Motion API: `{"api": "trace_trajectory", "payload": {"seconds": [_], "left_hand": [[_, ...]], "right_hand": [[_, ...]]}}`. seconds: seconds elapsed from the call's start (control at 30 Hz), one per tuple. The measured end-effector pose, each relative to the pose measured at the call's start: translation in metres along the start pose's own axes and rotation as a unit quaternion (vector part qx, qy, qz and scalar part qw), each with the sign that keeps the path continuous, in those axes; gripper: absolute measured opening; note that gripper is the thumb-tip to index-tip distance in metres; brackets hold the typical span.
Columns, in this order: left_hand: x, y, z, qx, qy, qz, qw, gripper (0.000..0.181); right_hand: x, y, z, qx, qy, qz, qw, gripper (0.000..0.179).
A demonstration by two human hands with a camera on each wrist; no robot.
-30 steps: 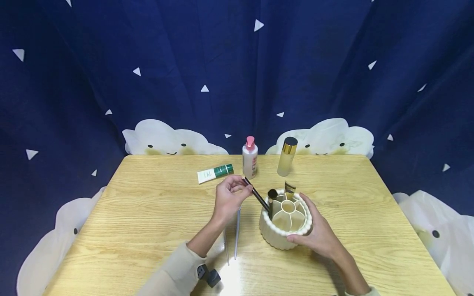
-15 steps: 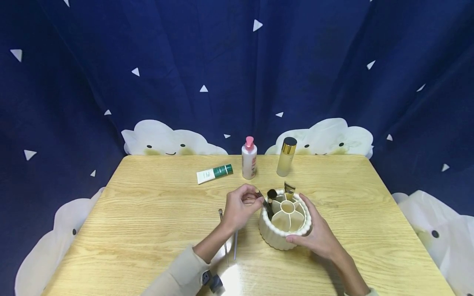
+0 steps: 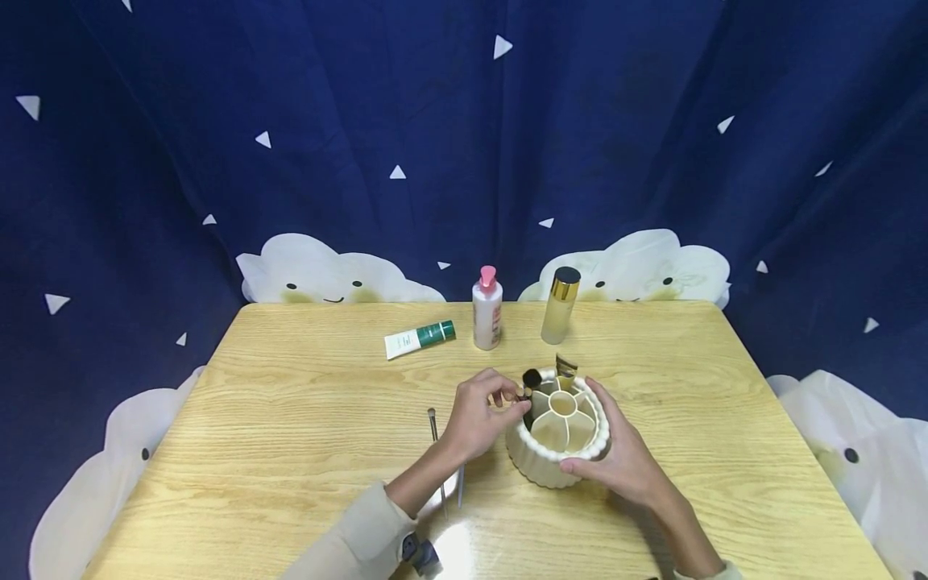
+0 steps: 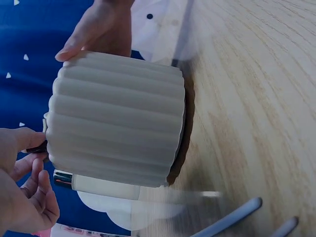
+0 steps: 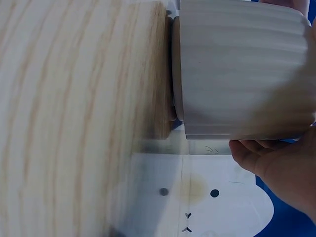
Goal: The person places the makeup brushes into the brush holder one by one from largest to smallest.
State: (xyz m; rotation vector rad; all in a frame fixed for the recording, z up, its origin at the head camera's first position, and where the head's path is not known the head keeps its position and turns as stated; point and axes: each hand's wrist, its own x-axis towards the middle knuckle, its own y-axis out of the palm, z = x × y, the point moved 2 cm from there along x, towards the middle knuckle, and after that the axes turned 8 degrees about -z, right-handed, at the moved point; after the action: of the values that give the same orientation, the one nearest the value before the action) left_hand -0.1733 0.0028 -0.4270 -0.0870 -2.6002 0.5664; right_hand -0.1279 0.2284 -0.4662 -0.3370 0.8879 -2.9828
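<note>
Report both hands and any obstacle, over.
Right hand grips round cream ribbed organizer. Left hand pinches slim dark stick at its rim. Possible obstacle: round black brush head.

On the bench (image 3: 312, 403), the divided holder (image 3: 540, 466) is standing between the left hand (image 3: 480, 415), pinching a stick (image 4: 37, 147) at its left rim, and the right hand (image 3: 616, 455), gripping its right side. A makeup brush (image 3: 532, 378) is protruding at back left. Behind, the pump bottle (image 3: 487, 314) is standing between the lying tube (image 3: 419, 340), left, and the capped bottle (image 3: 561, 310), right. A thin brush (image 3: 432, 427) is lying left of the holder.
</note>
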Motion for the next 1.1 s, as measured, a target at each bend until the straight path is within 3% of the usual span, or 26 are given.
{"api": "trace_trajectory", "payload": {"seconds": [0.13,0.3,0.5,0.8,1.1], "left_hand": [[-0.001,0.004,0.000,0.015,-0.002,0.010,0.9998,0.014],[-0.003,0.007,0.000,0.029,-0.007,-0.001,0.9995,0.014],[-0.002,0.008,-0.002,0.034,-0.029,0.000,0.9990,0.016],[-0.002,0.008,0.000,-0.023,-0.105,0.026,0.9939,0.016],[-0.007,-0.004,0.010,-0.057,-0.109,0.036,0.9917,0.021]], "right_hand": [[0.000,0.000,0.001,0.004,0.004,0.001,1.0000,0.119],[0.001,0.000,0.001,0.010,0.014,0.000,0.9999,0.117],[0.003,0.000,-0.001,0.006,0.009,-0.001,0.9999,0.118],[0.002,0.001,0.000,0.008,0.013,0.001,0.9999,0.117],[0.002,-0.002,-0.001,0.004,-0.005,0.010,0.9999,0.123]]}}
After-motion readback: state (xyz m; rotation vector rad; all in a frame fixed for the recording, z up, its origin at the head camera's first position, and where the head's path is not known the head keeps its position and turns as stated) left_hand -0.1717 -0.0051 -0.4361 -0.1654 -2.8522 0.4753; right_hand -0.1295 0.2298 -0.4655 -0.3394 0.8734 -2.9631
